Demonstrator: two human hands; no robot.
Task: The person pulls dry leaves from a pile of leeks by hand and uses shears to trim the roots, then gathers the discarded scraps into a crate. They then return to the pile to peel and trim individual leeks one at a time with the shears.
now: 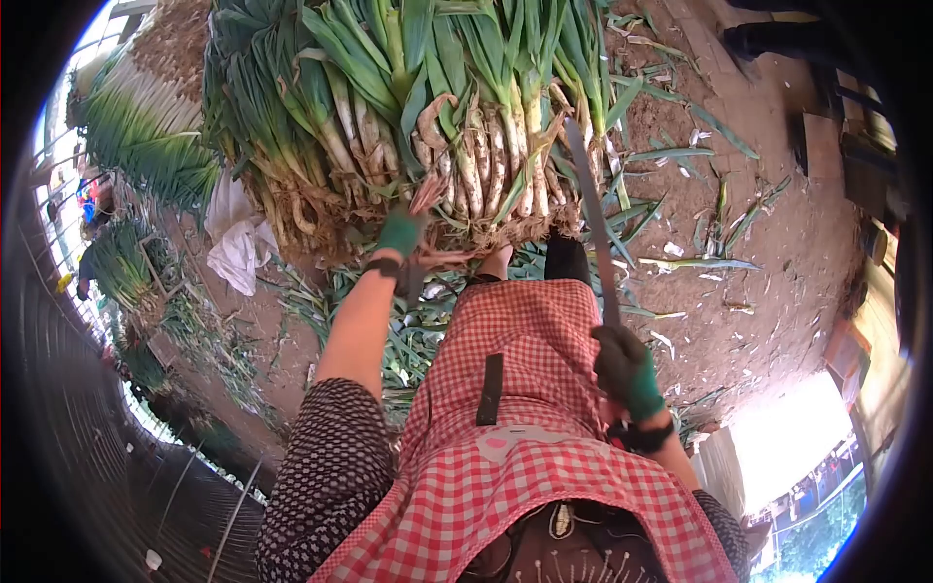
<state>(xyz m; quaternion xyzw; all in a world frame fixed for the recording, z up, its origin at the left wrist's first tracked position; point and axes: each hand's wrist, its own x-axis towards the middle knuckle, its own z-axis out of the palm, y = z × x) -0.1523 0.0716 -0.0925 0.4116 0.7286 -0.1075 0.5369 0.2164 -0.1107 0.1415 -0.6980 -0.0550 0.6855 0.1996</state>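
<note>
A large pile of leeks point(476, 155) lies in front of me, with green tops pointing away and soil-covered white stalks and roots toward me. My left hand point(400, 235), in a green and dark glove, is at the root ends. Its fingers are blurred, and reddish-brown strands point(428, 194) show right beside them; I cannot tell whether it grips these. In my right hand point(627, 371), also gloved, is the handle of a long knife point(591, 189). The blade points away from me, its tip overlapping the right end of the pile.
Cut leaves and peelings litter the dirt floor point(719, 321) on the right and around my feet. More leeks point(146, 126) are stacked at the far left, near a white plastic sack point(241, 238). A red checked apron point(525, 350) covers my lap. Dark clothing of another person point(787, 41) shows at upper right.
</note>
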